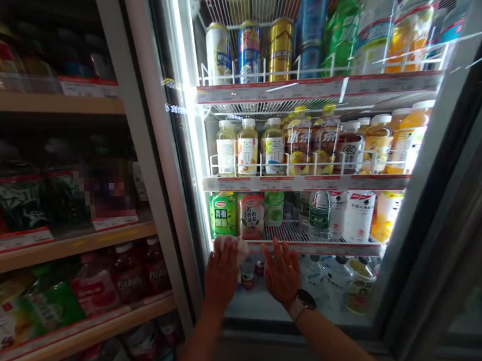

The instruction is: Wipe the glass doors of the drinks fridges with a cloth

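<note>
My left hand (222,271) presses a crumpled whitish cloth (239,247) flat against the glass door (249,308) of a lit drinks fridge. Most of the cloth is hidden under my fingers. To its right, my right hand (282,268) rests palm-forward on the same glass, with its fingers spread and nothing in it. A watch (304,301) is on the right wrist and a ring on one finger. Just behind the glass, above my hands, stand a green carton (223,211) and a reddish carton (251,215) on a wire shelf.
Shelves inside the fridge hold cans (281,50), tea bottles (274,146) and a clear water bottle (319,216). At left, wooden shelves (65,245) carry more bottles. The fridge door's dark frame (425,191) runs down the right side.
</note>
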A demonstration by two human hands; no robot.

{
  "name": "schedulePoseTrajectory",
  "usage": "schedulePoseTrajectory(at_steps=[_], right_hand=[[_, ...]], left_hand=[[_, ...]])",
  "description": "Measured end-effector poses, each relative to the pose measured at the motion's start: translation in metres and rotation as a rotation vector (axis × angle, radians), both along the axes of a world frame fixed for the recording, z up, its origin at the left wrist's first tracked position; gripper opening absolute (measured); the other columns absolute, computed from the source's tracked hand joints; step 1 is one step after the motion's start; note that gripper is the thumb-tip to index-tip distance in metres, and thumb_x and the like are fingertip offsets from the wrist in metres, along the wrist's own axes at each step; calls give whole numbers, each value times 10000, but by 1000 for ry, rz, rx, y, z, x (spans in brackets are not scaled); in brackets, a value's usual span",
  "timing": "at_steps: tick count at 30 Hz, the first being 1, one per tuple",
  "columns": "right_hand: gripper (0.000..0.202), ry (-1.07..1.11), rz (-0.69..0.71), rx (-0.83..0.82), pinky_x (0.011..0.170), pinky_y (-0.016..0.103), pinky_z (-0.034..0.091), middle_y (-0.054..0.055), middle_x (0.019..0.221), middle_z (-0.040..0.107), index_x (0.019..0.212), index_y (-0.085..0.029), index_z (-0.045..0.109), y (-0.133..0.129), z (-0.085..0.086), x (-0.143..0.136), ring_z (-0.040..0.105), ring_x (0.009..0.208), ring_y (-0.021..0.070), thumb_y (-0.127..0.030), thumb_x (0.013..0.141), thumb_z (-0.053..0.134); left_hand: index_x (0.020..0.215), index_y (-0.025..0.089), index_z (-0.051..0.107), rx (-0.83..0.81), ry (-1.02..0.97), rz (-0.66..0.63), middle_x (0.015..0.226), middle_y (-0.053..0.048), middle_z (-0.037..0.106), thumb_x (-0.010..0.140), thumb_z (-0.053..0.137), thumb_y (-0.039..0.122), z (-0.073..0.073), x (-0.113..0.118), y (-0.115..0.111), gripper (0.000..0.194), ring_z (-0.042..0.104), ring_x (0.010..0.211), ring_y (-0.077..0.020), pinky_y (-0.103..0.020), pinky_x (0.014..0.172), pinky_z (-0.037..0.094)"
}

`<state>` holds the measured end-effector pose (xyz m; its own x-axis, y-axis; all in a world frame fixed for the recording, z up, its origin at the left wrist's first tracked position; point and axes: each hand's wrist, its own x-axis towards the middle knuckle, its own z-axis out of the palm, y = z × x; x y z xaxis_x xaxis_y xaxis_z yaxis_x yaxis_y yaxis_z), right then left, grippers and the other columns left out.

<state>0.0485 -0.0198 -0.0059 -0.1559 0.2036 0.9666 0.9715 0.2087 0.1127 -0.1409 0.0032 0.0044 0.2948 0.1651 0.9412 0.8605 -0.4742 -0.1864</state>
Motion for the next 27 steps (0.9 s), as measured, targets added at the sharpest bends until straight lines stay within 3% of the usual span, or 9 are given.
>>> schedulePoseTrajectory(at_steps=[3,6,12,16,19,21,24,27], right_hand=[[669,4,-8,10,1161,444,210,88,1541,381,1533,-267,214,0,1,0,293,1447,265,-242,913,465],[670,2,-18,21,1167,435,208,81,1555,354,1532,-275,216,2,0,-1,273,1457,247,-243,919,485],[648,1,-29,33,1157,439,227,85,1545,376,1516,-277,278,4,-2,-1,292,1448,248,-245,911,508],[607,1,-40,45,1154,442,225,86,1540,384,1497,-283,332,3,-2,-1,292,1447,250,-217,912,482],[647,4,-15,32,1160,456,218,97,1550,362,1518,-271,276,3,-2,0,284,1451,260,-225,910,492],[674,0,-12,19,1164,464,216,96,1563,337,1531,-274,230,3,-2,0,278,1455,265,-240,913,496],[680,-2,-22,15,1166,467,218,89,1572,318,1535,-280,210,2,-2,0,269,1459,271,-248,917,494],[673,-1,-17,22,1169,469,211,85,1576,309,1535,-276,208,1,-1,-1,255,1464,274,-249,920,482]], left_hand=[[1545,176,88,-87,-291,15,1609,-115,130,956,413,215,21,-15,3,673,117,1485,-258,-477,1219,179],[1545,191,88,-121,-432,-29,1620,-99,86,964,405,222,23,-7,3,662,81,1492,-261,-504,1223,155],[1543,203,114,-86,-235,-79,1609,-68,150,952,401,161,-14,44,-9,658,111,1488,-259,-483,1209,234],[1540,188,127,-64,-39,-52,1576,-72,265,932,395,117,-26,52,-12,668,107,1480,-274,-450,1172,315],[1537,175,144,-4,52,-40,1571,-69,283,934,388,108,-14,33,-6,654,127,1477,-250,-407,1191,270],[1538,170,140,-5,7,-20,1583,-84,244,948,390,140,0,14,-1,642,133,1479,-241,-402,1206,228],[1544,175,96,-51,-222,13,1607,-119,143,965,404,200,20,-11,5,657,125,1484,-263,-453,1210,208],[1546,193,82,-80,-448,1,1619,-122,101,977,403,242,28,-17,7,655,103,1490,-276,-502,1214,178]])
